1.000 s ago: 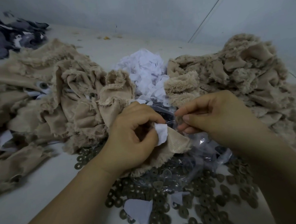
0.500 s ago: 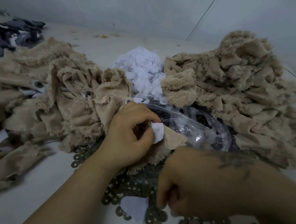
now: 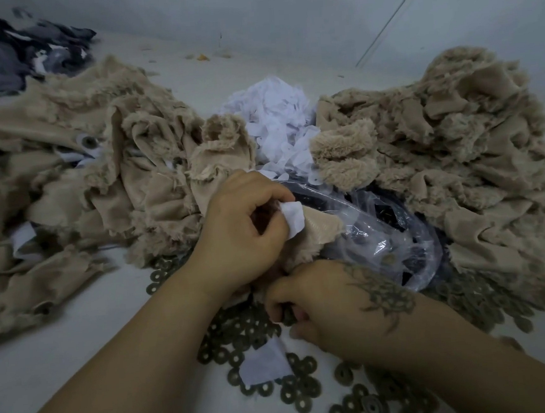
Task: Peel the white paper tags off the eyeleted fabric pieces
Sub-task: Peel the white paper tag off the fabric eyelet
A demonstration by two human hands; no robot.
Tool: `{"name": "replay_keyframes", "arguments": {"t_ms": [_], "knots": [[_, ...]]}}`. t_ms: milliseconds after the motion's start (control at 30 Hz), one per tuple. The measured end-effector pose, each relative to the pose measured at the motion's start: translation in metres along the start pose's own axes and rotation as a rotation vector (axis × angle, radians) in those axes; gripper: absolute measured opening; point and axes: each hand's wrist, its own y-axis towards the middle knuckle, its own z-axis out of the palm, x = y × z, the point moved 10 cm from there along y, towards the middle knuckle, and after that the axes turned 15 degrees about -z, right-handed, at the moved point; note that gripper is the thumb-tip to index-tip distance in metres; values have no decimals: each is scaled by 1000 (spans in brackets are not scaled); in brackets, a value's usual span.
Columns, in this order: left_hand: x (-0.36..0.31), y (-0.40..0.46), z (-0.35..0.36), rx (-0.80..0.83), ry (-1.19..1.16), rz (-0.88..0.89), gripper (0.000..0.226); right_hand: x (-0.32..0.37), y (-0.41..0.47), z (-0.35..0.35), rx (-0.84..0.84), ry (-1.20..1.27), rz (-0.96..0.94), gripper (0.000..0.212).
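Left hand [image 3: 238,237] curled round tan fabric piece [image 3: 318,232] and blank white tag [image 3: 293,217] — right hand [image 3: 329,305] fingering metal rings [image 3: 248,333], grasp unclear.

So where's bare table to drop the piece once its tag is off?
Bare table lies near left, between the left forearm and the left fabric heap. More shows at the back, behind the white tag pile. Crowded: metal rings under both hands, plastic bag, right heap.
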Motion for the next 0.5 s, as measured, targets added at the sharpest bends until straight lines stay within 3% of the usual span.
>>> {"name": "replay_keyframes", "arguments": {"t_ms": [233,500], "knots": [[6,1,-4,-29,-20,-28,11,11,-3,-20,14,96,-38,9],[6,2,-6,-48,-15,-26,7,12,-12,-41,-107,222,-29,10]]}}
